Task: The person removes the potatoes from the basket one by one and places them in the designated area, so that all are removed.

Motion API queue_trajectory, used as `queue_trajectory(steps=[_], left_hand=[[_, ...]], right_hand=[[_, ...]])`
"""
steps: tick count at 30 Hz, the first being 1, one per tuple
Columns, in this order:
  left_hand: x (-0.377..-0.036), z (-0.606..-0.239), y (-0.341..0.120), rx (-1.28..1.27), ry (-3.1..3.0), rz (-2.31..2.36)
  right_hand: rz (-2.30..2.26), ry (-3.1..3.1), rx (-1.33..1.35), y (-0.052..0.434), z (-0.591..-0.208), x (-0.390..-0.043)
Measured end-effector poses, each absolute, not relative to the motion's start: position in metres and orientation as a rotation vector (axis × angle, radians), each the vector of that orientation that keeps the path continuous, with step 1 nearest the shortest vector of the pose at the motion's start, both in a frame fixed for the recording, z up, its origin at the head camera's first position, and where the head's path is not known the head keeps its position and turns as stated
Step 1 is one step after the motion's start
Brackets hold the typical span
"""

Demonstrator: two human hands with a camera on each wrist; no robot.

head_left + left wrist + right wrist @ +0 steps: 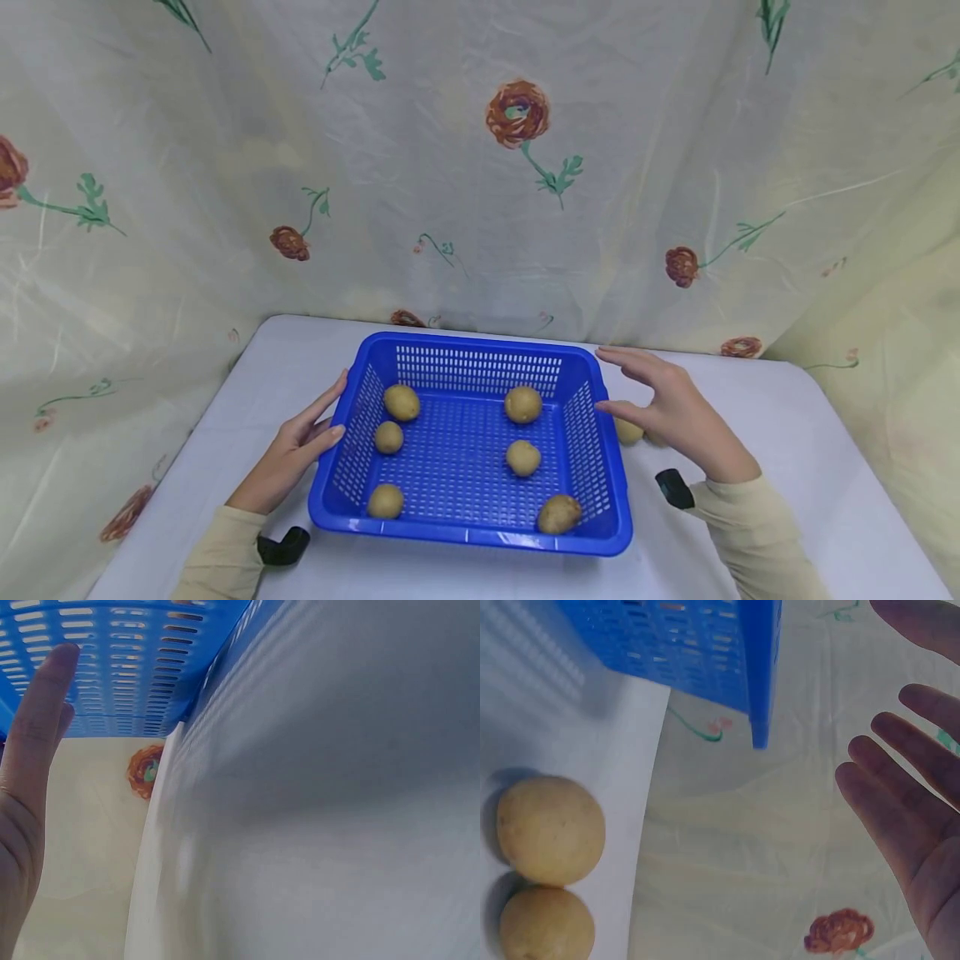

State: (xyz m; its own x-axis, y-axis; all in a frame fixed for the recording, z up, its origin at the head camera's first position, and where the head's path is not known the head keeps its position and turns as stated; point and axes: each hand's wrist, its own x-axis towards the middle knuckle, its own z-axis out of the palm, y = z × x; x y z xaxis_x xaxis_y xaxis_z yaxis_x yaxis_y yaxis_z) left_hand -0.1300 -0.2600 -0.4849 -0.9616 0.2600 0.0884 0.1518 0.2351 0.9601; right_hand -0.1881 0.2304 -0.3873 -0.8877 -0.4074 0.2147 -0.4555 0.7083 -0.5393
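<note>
A blue plastic basket [465,537] with slotted walls stands on the white table. Several potatoes lie spread over its floor, one potato [522,405] near the far right and another potato [386,501] near the front left. My left hand [288,454] is at the basket's left side, fingers extended along the slotted wall [135,660]. On the other side, my right hand [678,408] is held beside the right rim with fingers spread; the right wrist view shows a gap between these fingers and the basket. Neither hand holds anything.
Outside the basket, two potatoes [551,831] lie on the table to its right, partly hidden by my right hand in the head view. A flower-patterned curtain [450,167] hangs behind the white table [795,467] and at both sides.
</note>
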Motion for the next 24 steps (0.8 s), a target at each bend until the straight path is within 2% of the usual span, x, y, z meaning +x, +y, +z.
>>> queue_trajectory(steps=[10,24], left_hand=[[-0.13,-0.484,-0.26,0.386,2.411,1.829],[-0.129,-0.483,-0.259,0.402,2.348,1.878]], right_hand=[[0.949,-2.899,0.839,0.196,-0.383,-0.199],[0.907,-2.928,0.954,0.176,-0.371,-0.208]])
